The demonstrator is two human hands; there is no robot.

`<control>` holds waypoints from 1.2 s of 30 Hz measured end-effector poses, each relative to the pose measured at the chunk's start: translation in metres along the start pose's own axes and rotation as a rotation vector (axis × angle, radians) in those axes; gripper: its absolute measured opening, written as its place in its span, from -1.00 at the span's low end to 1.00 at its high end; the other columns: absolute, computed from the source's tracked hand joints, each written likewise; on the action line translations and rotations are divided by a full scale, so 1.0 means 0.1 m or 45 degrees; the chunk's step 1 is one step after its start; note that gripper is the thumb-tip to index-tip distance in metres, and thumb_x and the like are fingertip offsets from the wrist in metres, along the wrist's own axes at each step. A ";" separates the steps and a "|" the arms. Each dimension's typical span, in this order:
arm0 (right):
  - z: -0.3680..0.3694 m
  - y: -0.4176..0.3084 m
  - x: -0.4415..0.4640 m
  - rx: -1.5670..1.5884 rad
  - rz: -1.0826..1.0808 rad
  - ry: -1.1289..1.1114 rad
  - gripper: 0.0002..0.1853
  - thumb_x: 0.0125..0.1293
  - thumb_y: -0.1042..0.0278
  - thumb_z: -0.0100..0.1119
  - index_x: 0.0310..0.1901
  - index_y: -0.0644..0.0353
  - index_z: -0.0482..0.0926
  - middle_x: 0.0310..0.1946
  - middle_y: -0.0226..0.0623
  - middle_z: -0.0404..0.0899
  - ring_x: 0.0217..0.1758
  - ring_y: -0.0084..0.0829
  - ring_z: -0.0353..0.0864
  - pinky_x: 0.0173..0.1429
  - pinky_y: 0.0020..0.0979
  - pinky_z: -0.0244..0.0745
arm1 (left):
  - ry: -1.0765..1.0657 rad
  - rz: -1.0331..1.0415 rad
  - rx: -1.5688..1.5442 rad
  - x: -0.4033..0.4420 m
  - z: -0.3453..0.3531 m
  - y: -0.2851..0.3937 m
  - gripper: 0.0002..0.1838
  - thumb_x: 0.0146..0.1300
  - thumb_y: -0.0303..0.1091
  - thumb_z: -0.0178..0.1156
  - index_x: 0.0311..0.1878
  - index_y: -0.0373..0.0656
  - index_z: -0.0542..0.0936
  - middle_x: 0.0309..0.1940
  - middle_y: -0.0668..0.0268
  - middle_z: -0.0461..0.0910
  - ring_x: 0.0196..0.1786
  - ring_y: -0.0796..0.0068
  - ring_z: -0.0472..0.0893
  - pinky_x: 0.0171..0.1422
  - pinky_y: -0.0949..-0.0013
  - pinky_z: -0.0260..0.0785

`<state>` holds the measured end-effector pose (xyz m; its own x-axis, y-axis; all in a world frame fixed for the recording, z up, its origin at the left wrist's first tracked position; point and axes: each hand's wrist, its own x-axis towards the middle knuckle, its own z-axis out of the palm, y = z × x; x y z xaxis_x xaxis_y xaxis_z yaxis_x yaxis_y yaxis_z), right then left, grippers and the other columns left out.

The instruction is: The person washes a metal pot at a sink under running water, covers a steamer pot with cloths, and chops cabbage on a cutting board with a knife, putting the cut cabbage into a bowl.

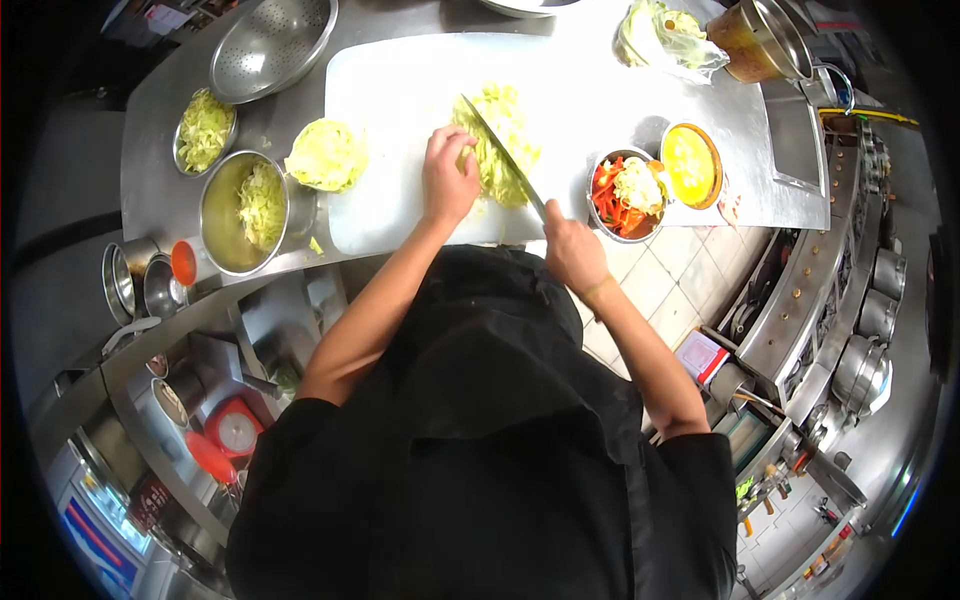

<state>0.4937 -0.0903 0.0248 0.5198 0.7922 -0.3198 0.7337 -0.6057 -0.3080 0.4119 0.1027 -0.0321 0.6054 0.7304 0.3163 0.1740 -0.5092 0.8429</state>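
Observation:
On the white cutting board [385, 85] lies a pile of chopped pale green cabbage [512, 150]. My left hand [450, 178] rests at the pile's left edge, its bent fingers pressed against the cabbage. My right hand [577, 252] is wrapped round the handle of a long kitchen knife [505, 152]. The blade slants across the pile, its tip pointing up and left, a little to the right of my left fingers. A larger cut piece of cabbage [328, 155] sits at the board's left edge. The cutting edge itself is hidden among the shreds.
Left of the board stand a metal bowl [212, 225] and a smaller bowl [178, 150], both holding shredded cabbage, and a colander [228, 75]. At right are a pot of red strips [622, 238], a bowl of yellow liquid [716, 162], a plastic bag [690, 62] and a saucepan [745, 50].

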 end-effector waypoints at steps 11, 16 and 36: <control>-0.57 -0.07 0.34 0.842 0.019 -0.295 -0.81 0.29 0.44 -0.02 -0.10 0.31 0.35 -0.58 -0.06 0.51 -0.61 -0.25 0.50 -0.50 -0.26 0.41 | -0.234 0.339 -0.005 -0.04 -0.40 0.39 -0.60 0.20 -0.35 0.11 0.11 -0.25 0.50 0.26 0.13 0.37 0.25 0.07 0.38 0.36 0.08 0.15; -0.88 -0.07 0.14 1.396 0.089 -0.471 -0.72 0.34 0.43 -0.01 0.04 0.30 0.30 -0.63 -0.27 0.45 -0.76 -0.59 0.34 -0.66 -0.54 0.27 | -0.923 0.641 0.124 -0.18 -0.24 0.57 -0.21 0.35 0.11 -0.08 0.50 -0.14 0.00 0.54 0.29 -0.06 0.58 0.27 -0.13 0.55 -0.14 -0.32; -0.57 -0.08 -0.70 0.277 0.233 0.397 -0.66 0.02 0.59 0.10 -0.10 0.18 0.38 -0.31 0.00 0.56 -0.35 0.02 0.59 -0.29 -0.06 0.46 | -0.687 0.600 0.327 0.51 -0.52 -0.09 -0.50 0.26 -0.25 0.10 0.28 -0.11 0.42 0.41 0.34 0.26 0.51 0.17 0.11 0.51 -0.22 -0.20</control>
<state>0.4758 -0.1366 0.1009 0.7649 0.6346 -0.1103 0.5248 -0.7133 -0.4644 0.4009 0.1686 -0.0006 0.9448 0.1191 0.3053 -0.0618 -0.8502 0.5228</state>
